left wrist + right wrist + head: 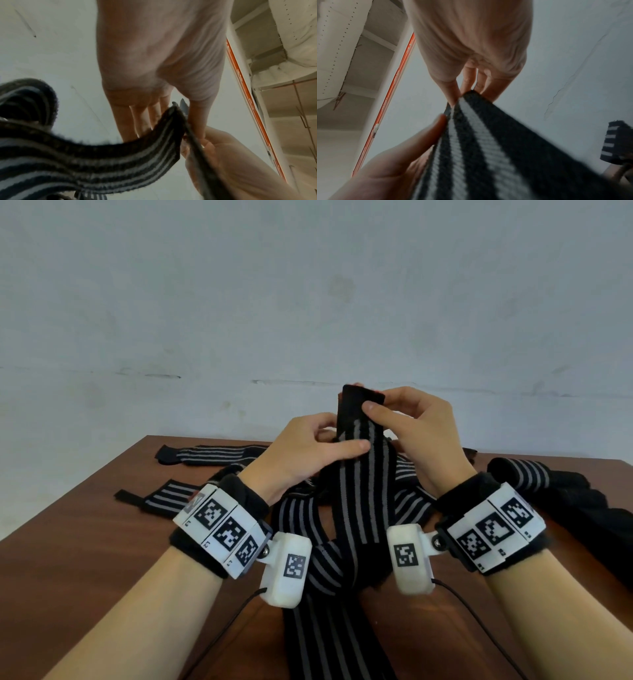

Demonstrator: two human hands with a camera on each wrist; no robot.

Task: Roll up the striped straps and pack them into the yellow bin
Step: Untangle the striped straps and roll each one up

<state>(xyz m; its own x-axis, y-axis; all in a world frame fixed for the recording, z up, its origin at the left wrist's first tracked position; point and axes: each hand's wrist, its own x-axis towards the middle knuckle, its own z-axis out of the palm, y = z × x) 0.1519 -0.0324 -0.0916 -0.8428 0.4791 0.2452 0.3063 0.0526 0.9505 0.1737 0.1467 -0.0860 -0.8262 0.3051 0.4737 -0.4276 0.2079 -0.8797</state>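
Observation:
A long black strap with grey stripes (359, 491) is lifted off the brown table (102, 542), its plain black end (361, 402) raised above the rest. My right hand (407, 419) pinches that top end between thumb and fingers. Just below, my left hand (308, 453) grips the strap's left edge, thumb lying across the stripes. The strap's tail loops and hangs down toward the table's near edge. In the left wrist view the strap (102, 162) curves up to the left hand (163, 121). In the right wrist view the strap (488, 148) runs up into the right hand (467, 86). The yellow bin is not in view.
More striped straps lie on the table: one flat at the back left (209, 455), a shorter one at the left (161, 498), and a pile of dark ones at the right (548, 484). A grey wall stands behind the table.

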